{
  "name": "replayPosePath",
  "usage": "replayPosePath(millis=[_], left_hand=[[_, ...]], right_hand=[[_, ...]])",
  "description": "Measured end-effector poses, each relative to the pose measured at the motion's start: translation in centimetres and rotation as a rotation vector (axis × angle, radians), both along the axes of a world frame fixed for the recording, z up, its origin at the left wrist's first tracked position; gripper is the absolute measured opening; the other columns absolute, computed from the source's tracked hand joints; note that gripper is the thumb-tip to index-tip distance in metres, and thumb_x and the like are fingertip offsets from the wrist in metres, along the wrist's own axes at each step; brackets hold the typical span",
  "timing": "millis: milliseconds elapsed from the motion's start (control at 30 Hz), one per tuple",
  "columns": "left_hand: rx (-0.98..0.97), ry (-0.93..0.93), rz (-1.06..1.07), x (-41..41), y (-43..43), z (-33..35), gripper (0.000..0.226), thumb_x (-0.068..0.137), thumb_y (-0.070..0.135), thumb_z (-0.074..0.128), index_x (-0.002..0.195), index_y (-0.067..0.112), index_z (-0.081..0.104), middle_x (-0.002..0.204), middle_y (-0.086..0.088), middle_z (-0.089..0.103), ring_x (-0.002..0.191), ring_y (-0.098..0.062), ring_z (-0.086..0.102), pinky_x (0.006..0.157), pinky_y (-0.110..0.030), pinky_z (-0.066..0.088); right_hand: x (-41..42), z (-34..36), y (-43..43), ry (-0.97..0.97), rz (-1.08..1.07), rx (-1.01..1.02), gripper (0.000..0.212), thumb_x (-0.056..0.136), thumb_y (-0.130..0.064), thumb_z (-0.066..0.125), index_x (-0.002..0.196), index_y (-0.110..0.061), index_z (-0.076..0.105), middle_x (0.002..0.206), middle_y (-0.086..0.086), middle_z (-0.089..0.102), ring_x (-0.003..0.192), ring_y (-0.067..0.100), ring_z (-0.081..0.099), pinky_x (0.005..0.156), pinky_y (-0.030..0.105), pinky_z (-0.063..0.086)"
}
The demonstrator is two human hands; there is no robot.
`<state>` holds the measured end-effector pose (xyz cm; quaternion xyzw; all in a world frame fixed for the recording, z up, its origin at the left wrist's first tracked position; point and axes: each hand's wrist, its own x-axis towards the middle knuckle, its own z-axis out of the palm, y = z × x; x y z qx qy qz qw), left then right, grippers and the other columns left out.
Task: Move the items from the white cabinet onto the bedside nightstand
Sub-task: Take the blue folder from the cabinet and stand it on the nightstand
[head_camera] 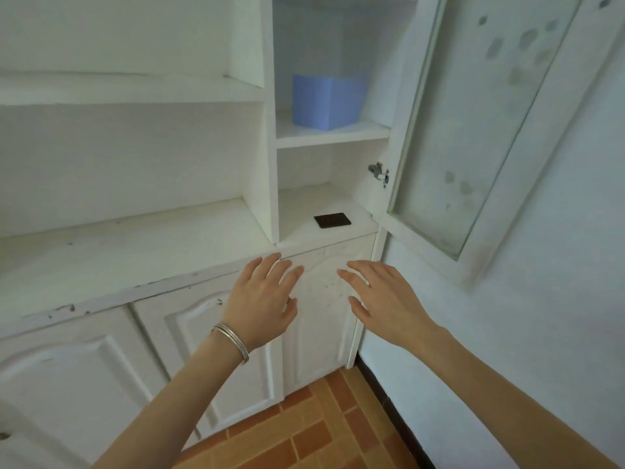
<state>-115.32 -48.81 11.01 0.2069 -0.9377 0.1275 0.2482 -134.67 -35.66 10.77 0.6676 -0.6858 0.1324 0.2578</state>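
Observation:
The white cabinet [267, 157] stands before me with its glass door [473, 130] swung open to the right. A blue box [326, 101] sits on the upper shelf of the open compartment. On the compartment's lower shelf lies a small flat dark card-like item [332, 220] near the front edge. My left hand [262, 299], with bracelets on its wrist, and my right hand [382, 299] are both raised with straight spread fingers just below that lower shelf. Neither hand holds anything. The nightstand is not in view.
Left of the open compartment run wide open white shelves [128, 231] with chipped front edges. Closed panelled doors [189, 350] fill the cabinet's base. A white wall [524, 333] is on the right, and an orange tiled floor [304, 434] lies below.

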Motion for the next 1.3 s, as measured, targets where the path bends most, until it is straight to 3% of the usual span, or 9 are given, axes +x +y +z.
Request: replayPosePath(millis=[333, 500, 600, 667, 867, 1033, 1167, 1300], left_hand=[[-0.078, 0.052, -0.128, -11.2, -12.9, 3.3, 0.051, 0.069, 0.025, 0.073, 0.116, 0.008, 0.062, 0.111, -0.013, 0.064, 0.108, -0.034, 0.058, 0.092, -0.047, 0.046], [-0.086, 0.057, -0.135, -15.7, -18.0, 5.5, 0.049, 0.079, 0.033, 0.043, 0.118, 0.009, 0.060, 0.114, -0.013, 0.062, 0.111, -0.034, 0.055, 0.091, -0.044, 0.044], [-0.096, 0.048, -0.130, -18.0, -20.0, 6.0, 0.047, 0.079, 0.032, 0.051, 0.119, 0.010, 0.059, 0.117, -0.013, 0.061, 0.114, -0.034, 0.054, 0.093, -0.045, 0.044], [-0.117, 0.071, -0.115, -19.4, -21.4, 6.7, 0.047, 0.075, 0.027, 0.063, 0.118, 0.009, 0.059, 0.117, -0.014, 0.061, 0.114, -0.035, 0.054, 0.093, -0.045, 0.044], [-0.182, 0.124, -0.019, -23.4, -25.4, 11.0, 0.052, 0.076, 0.030, 0.046, 0.121, 0.008, 0.057, 0.119, -0.014, 0.059, 0.114, -0.035, 0.053, 0.094, -0.044, 0.042], [-0.248, 0.202, 0.048, -27.1, -28.0, 15.4, 0.052, 0.076, 0.031, 0.048, 0.121, 0.009, 0.058, 0.120, -0.013, 0.059, 0.113, -0.033, 0.053, 0.090, -0.038, 0.038], [-0.260, 0.240, 0.079, -29.5, -29.6, 17.5, 0.055, 0.076, 0.033, 0.047, 0.123, 0.008, 0.057, 0.123, -0.013, 0.058, 0.112, -0.032, 0.053, 0.088, -0.038, 0.040], [-0.258, 0.245, 0.095, -31.0, -30.4, 18.2, 0.054, 0.077, 0.035, 0.046, 0.122, 0.008, 0.057, 0.124, -0.014, 0.057, 0.114, -0.032, 0.053, 0.089, -0.038, 0.039]], right_hand=[[-9.9, 2.9, -11.4, 0.038, -0.115, -0.069, 0.044, 0.078, -0.021, 0.070, 0.119, -0.011, 0.059, 0.118, 0.009, 0.062, 0.105, 0.025, 0.060, 0.089, 0.039, 0.048], [-14.3, 4.7, -15.7, 0.026, -0.129, -0.141, 0.044, 0.077, -0.018, 0.072, 0.118, -0.010, 0.059, 0.116, 0.010, 0.062, 0.104, 0.026, 0.060, 0.086, 0.038, 0.049], [-17.1, 6.1, -18.4, 0.045, -0.105, -0.146, 0.043, 0.076, -0.015, 0.071, 0.117, -0.008, 0.060, 0.115, 0.010, 0.063, 0.101, 0.027, 0.061, 0.085, 0.038, 0.049], [-19.2, 7.5, -20.7, 0.038, -0.089, -0.170, 0.039, 0.079, -0.013, 0.065, 0.117, -0.006, 0.059, 0.113, 0.010, 0.063, 0.100, 0.028, 0.061, 0.085, 0.039, 0.049], [-25.1, 12.8, -28.2, 0.032, -0.015, -0.241, 0.041, 0.087, -0.019, 0.042, 0.123, -0.004, 0.054, 0.121, 0.013, 0.059, 0.108, 0.030, 0.056, 0.087, 0.041, 0.046], [-29.2, 17.0, -33.0, 0.004, 0.039, -0.299, 0.042, 0.087, -0.017, 0.054, 0.127, -0.003, 0.051, 0.126, 0.014, 0.057, 0.114, 0.032, 0.054, 0.088, 0.042, 0.044], [-31.5, 19.3, -35.9, -0.102, 0.102, -0.169, 0.056, 0.089, -0.022, 0.060, 0.138, -0.008, 0.039, 0.141, 0.010, 0.043, 0.128, 0.029, 0.039, 0.100, 0.043, 0.034], [-33.2, 20.3, -37.6, -0.108, 0.169, -0.149, 0.062, 0.086, -0.027, 0.064, 0.139, -0.008, 0.039, 0.142, 0.010, 0.041, 0.129, 0.030, 0.037, 0.100, 0.045, 0.035]])
